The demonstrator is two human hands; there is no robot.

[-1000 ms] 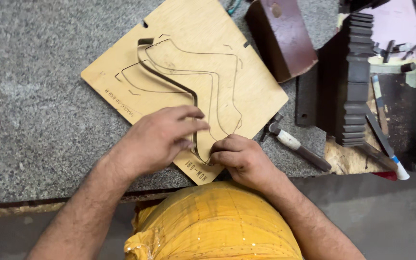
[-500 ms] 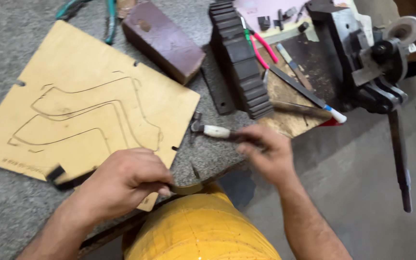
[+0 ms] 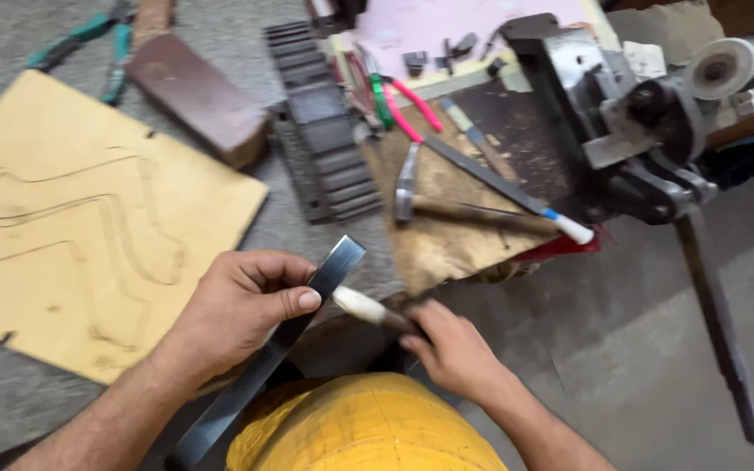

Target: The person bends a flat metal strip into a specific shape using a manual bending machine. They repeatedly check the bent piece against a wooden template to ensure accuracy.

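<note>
My left hand (image 3: 239, 307) grips a long dark flat metal strip (image 3: 335, 267) that slants from the lower left up toward the bench edge. My right hand (image 3: 448, 346) holds a tool with a pale handle (image 3: 361, 306), its tip hidden behind the strip and my left thumb. A plywood board (image 3: 63, 262) with curved slots cut in it lies flat on the grey bench, left of my left hand. My yellow-clad knee (image 3: 368, 432) is below both hands.
A reddish-brown block (image 3: 198, 94) and a dark ribbed metal block (image 3: 325, 148) lie beyond the board. A hammer (image 3: 447, 209), a file (image 3: 499, 187), pliers with green and pink handles (image 3: 394, 100) and a bench vise (image 3: 630, 131) stand to the right.
My left hand has lifted the metal strip off the board's edge. My right hand has brought the pale-handled tool from the bench to the strip. The view has swung right.
</note>
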